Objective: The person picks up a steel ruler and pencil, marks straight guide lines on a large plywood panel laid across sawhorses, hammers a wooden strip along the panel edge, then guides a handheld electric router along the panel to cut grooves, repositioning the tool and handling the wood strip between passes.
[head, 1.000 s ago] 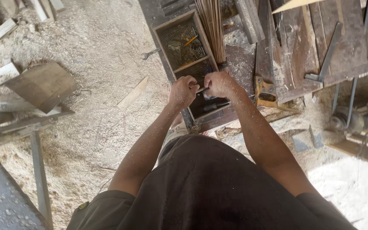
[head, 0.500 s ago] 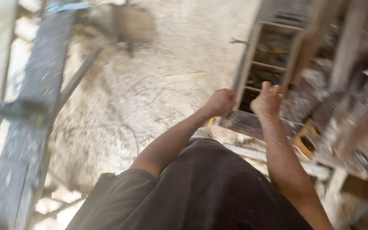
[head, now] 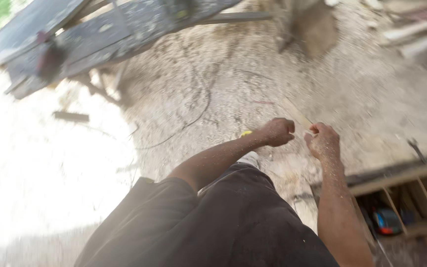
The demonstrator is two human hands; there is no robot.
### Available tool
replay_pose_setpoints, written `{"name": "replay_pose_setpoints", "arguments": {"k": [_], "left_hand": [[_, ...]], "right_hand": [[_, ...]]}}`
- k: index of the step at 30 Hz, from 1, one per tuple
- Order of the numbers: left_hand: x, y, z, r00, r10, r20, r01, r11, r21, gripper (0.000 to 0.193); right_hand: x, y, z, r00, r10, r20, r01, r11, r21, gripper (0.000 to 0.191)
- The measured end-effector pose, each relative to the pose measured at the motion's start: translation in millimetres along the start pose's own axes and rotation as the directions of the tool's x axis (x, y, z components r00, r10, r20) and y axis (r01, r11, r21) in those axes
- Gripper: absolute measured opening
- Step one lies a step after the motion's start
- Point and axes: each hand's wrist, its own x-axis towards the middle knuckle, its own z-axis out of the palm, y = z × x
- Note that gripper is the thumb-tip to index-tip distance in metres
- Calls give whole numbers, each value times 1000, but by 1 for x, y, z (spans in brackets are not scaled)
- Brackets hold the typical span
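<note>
Both fists curled shut, left hand (head: pixel 278 131) and right hand (head: pixel 323 142) side by side, nearly touching. Thin pale wood strip (head: pixel 296 114) seemingly pinched between them, long axis slanting up-left beyond the fingers; grip too blurred to confirm. Sawdust floor (head: pixel 213 84) beneath.

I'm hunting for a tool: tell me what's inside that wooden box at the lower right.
The wooden box has slat dividers. One compartment holds a blurred red and blue object; what it is cannot be told. The right forearm and the frame edge hide the rest.
</note>
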Motion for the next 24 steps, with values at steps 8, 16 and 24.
{"name": "replay_pose_setpoints", "arguments": {"k": [8, 16, 24], "left_hand": [[-43, -80, -84, 988, -99, -118, 96, 995, -29, 32], [-51, -143, -147, 962, -186, -200, 163, 979, -125, 30], [-46, -171, -167, 943, -224, -244, 193, 970, -145, 27]], "right_hand": [[62, -122, 36, 982, -93, 164, 101, 994, -43, 33], [111, -227, 52, 951, -195, 239, 204, 979, -11, 29], [137, -234, 69, 920, -302, 250, 303, 952, 36, 27]]}}
